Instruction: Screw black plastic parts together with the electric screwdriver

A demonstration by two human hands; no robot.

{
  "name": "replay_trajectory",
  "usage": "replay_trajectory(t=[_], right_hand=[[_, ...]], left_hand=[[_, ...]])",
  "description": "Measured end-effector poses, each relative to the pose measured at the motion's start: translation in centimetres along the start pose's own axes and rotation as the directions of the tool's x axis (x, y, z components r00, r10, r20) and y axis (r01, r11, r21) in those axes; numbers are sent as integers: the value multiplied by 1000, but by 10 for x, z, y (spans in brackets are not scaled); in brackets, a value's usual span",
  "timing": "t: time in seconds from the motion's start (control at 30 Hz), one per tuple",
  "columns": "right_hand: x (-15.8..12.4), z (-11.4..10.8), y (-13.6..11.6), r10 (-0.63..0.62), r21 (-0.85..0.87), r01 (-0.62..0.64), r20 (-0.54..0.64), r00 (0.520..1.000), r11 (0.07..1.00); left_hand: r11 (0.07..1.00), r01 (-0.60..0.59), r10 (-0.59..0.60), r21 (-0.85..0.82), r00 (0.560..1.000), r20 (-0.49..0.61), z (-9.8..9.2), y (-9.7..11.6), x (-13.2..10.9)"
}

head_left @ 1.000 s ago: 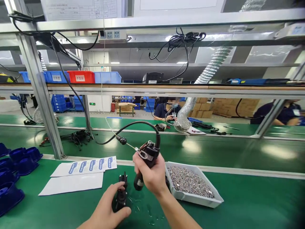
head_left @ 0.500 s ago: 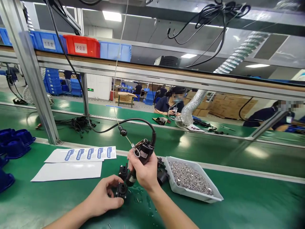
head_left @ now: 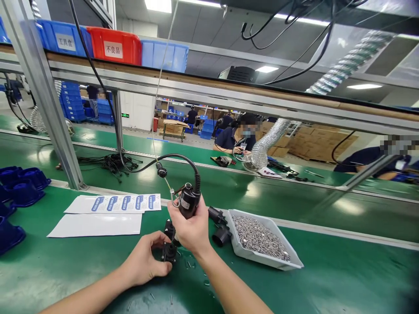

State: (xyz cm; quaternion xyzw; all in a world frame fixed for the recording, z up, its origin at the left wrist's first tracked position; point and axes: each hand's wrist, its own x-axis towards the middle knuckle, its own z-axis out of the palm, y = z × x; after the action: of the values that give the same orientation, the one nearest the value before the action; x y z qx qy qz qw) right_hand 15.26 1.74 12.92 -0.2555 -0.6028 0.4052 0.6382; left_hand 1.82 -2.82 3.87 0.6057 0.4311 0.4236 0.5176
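Note:
My right hand (head_left: 191,226) is wrapped round a black electric screwdriver (head_left: 189,198), which hangs from a cord and has a cable curving out of its top. Its lower end reaches down beside a small black plastic housing (head_left: 169,252) on the green bench; the bit tip is hidden. Thumb and fingers of my left hand (head_left: 147,258) grip that housing from the left. Just behind it stands another black part (head_left: 169,227), partly covered by my right hand. A few loose screws (head_left: 171,299) lie on the bench near my hands.
A white tray of screws (head_left: 262,237) stands to the right, with black plastic fittings (head_left: 221,235) beside it. Label sheets (head_left: 124,203) and a blank white sheet (head_left: 98,225) lie left. Blue cups (head_left: 24,190) sit far left. A metal post (head_left: 52,96) rises there. A co-worker (head_left: 234,135) sits opposite.
The screwdriver in my right hand has swung left and stands more upright. My left hand still grips the housing. The camera view has shifted slightly.

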Motion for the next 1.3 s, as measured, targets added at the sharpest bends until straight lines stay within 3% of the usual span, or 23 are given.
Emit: replay_trajectory(t=[0.2,0.47,0.6,0.8,0.97,1.3], right_hand=[[-1,-3,-5,-28,-25,27,-23,999,999],[-3,-8,-14,-56,-46,57,19,998,997],[-2,-16,-21,-65,-53,65,-13,998,996],[-9,-6,-36,49,101,-54,51,997,993],[-20,8,-25,60,136,-66,52,997,989],[-23,10,-13,110,94,-118,90,990,989]], left_hand=[[1000,-2,3,29,999,-42,1,-4,-2],[1000,-11,11,5,1000,-19,0,-8,-1],[1000,-26,25,-5,999,-26,1,-12,-2],[997,-68,70,25,994,-80,10,-18,-6],[996,-92,91,-13,994,-62,12,-14,-6],[990,-116,110,-84,991,-75,16,-21,-3]])
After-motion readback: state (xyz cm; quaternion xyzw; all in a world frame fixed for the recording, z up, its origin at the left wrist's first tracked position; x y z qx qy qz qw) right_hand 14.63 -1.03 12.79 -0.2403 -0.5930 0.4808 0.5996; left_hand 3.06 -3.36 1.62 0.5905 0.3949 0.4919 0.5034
